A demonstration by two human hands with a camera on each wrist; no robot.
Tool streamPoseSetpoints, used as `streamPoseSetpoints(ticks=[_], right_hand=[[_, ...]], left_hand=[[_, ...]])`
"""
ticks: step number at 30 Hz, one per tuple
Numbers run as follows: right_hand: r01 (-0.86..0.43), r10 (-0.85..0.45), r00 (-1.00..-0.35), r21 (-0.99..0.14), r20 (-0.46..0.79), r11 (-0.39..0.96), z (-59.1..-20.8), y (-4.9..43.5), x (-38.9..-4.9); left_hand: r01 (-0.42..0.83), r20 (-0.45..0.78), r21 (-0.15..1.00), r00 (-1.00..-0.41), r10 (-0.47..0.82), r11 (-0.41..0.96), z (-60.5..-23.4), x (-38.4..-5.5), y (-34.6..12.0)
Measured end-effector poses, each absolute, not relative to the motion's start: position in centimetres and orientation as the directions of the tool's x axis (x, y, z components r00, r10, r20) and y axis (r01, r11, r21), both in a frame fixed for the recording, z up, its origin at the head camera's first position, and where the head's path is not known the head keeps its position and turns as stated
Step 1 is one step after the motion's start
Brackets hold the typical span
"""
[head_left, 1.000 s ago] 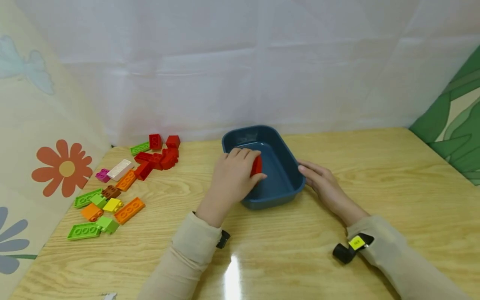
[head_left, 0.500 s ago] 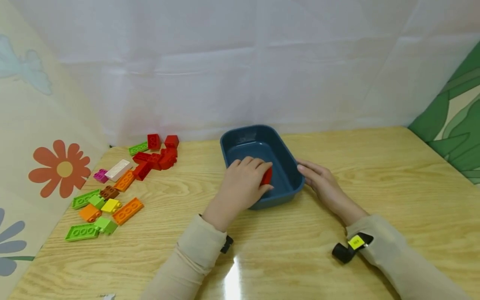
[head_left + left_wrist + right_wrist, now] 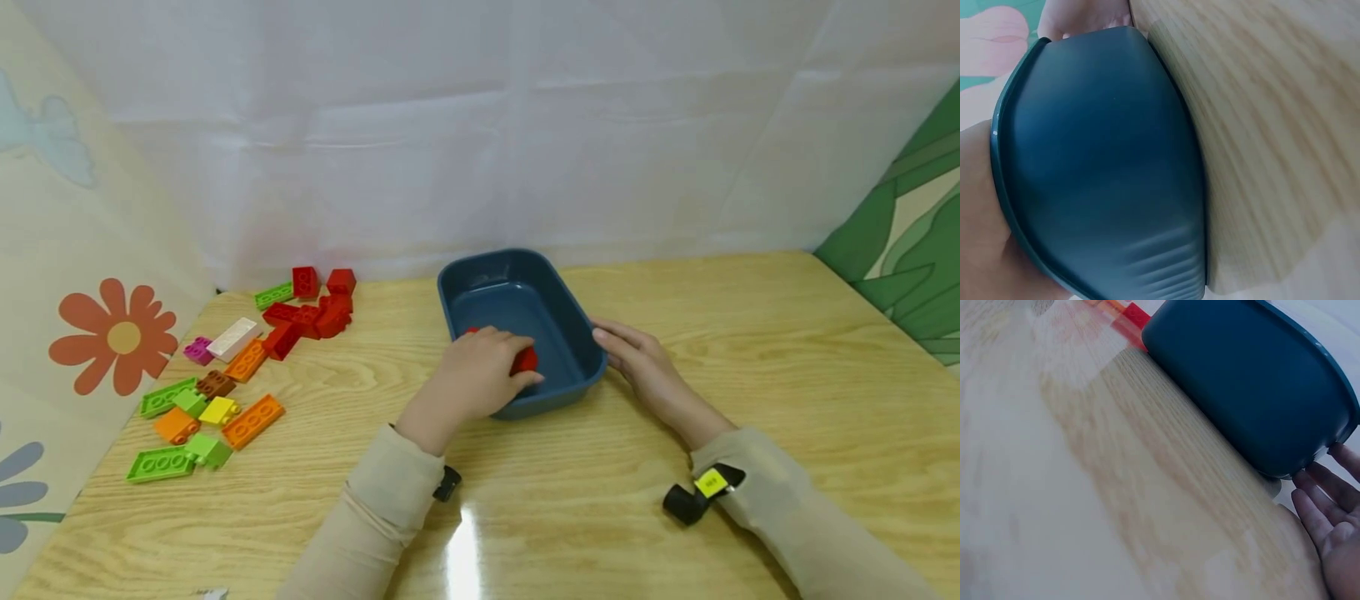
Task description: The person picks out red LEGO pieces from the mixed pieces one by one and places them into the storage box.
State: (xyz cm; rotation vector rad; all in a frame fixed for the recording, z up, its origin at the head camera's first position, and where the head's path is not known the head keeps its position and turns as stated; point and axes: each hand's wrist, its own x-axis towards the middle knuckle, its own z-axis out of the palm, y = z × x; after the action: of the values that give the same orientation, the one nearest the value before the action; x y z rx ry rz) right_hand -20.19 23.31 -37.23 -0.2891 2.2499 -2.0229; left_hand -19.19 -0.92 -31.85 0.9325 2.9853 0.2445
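Observation:
A dark blue plastic bin (image 3: 551, 333) stands on the table. Inside its near part, my left hand (image 3: 476, 375) grips a red toy brick (image 3: 525, 360) between thumb and fingers. A bit of red also shows behind the knuckles. My right hand (image 3: 641, 362) rests against the bin's right side, fingers extended along the wall. In the right wrist view the right hand's fingertips (image 3: 1307, 481) touch the bin's lower outer corner. From the left wrist, the bin's wall hides the brick, and only part of the left hand (image 3: 988, 231) appears past the rim.
Several red bricks (image 3: 307, 317) lie in a loose group at the table's back left. Nearer are green, orange (image 3: 253, 421), yellow (image 3: 220, 410), brown, magenta and white bricks (image 3: 235, 339). A pale cloth (image 3: 450, 167) hangs behind the table.
My left hand has moved first right, then back left and lower inside the bin, with the red brick still gripped. The right hand stays against the bin's side.

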Motion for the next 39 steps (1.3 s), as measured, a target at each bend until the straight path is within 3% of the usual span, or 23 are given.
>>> streamPoseSetpoints(ticks=[11, 24, 39], right_hand=[[-0.068, -0.221, -0.975, -0.987, 0.034, 0.148, -37.25, 23.32, -20.23], [-0.084, -0.222, -0.974, -0.988, 0.054, 0.131, -37.44, 23.35, -20.41], [-0.066, -0.216, -0.976, -0.989, 0.036, 0.135, -37.23, 23.27, -20.32]], left_hand=[[0.539, -0.024, 0.178, -0.834, 0.551, 0.823, -32.18, -19.65, -1.29], [0.561, -0.02, 0.164, -0.821, 0.571, 0.811, -31.88, -19.64, -1.19], [0.688, 0.188, 0.036, -0.717, 0.671, 0.725, -31.4, -19.58, -1.32]])
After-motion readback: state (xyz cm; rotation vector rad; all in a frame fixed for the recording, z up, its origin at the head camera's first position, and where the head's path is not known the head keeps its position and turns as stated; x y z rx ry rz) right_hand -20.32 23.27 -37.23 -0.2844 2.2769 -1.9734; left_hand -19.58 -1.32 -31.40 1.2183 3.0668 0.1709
